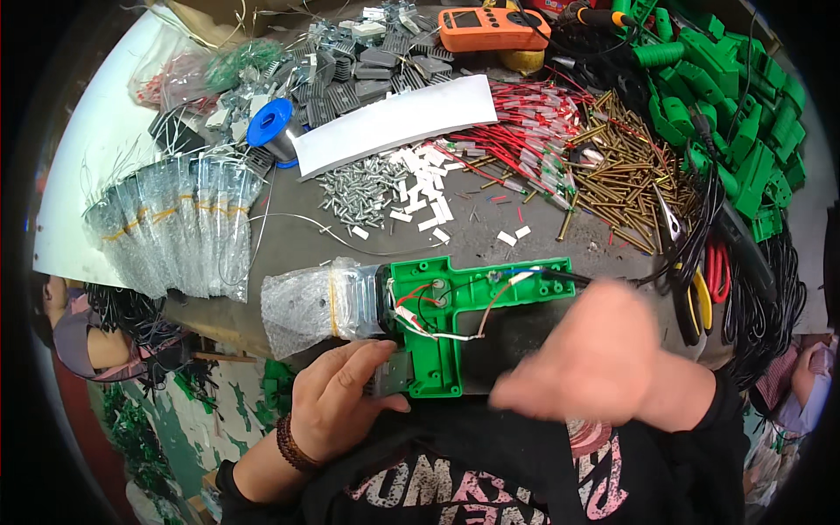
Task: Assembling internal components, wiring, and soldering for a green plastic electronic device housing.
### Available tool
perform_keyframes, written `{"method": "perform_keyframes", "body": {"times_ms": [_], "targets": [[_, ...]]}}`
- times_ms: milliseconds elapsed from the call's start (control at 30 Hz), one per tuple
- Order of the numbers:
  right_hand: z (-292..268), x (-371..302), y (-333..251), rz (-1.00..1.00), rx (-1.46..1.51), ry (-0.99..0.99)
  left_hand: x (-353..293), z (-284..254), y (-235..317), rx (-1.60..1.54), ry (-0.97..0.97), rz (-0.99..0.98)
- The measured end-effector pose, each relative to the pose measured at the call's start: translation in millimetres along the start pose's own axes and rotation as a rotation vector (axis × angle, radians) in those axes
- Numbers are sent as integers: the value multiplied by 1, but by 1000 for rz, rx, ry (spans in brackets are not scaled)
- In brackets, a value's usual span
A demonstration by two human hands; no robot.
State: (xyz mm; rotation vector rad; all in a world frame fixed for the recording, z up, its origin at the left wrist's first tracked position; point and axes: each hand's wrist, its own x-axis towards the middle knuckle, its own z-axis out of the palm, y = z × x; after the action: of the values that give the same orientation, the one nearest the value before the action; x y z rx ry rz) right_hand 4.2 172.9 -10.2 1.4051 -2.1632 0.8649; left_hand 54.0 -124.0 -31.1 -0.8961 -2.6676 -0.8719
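In front of me lies a green plastic housing half (440, 341), T-shaped, its inside facing up. Red, black, white and blue wires run across it, and a black cable (567, 277) leaves its right end. A metal part in bubble wrap (306, 306), held by a yellow rubber band, joins its left side. My left hand (341, 394) pinches a grey finned block (391, 374) at the housing's lower left corner between thumb and fingers. My right hand (595, 354) is raised to the right of the housing, smeared by motion; whether it holds anything is unclear.
Beyond the housing lie silver screws (354, 192), white small pieces (429, 179), red wires (525, 131) and brass-coloured long screws (634, 166). A solder spool (276, 131) stands left of a white strip (398, 122). Pliers (691, 306) and green housings (735, 96) are on the right.
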Motion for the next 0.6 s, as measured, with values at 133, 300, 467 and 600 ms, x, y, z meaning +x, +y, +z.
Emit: {"method": "perform_keyframes", "body": {"times_ms": [133, 300, 467, 600], "targets": [[45, -10, -21, 191, 64, -319, 11, 6, 0, 3, -3, 29], [56, -13, -16, 221, 222, -319, 10, 7, 9, 71, -15, 45], [55, -14, -15, 263, 307, -311, 15, 7, 7, 100, -16, 90], [58, -16, -12, 260, 341, -267, 20, 5, 2, 182, -74, 98]]}}
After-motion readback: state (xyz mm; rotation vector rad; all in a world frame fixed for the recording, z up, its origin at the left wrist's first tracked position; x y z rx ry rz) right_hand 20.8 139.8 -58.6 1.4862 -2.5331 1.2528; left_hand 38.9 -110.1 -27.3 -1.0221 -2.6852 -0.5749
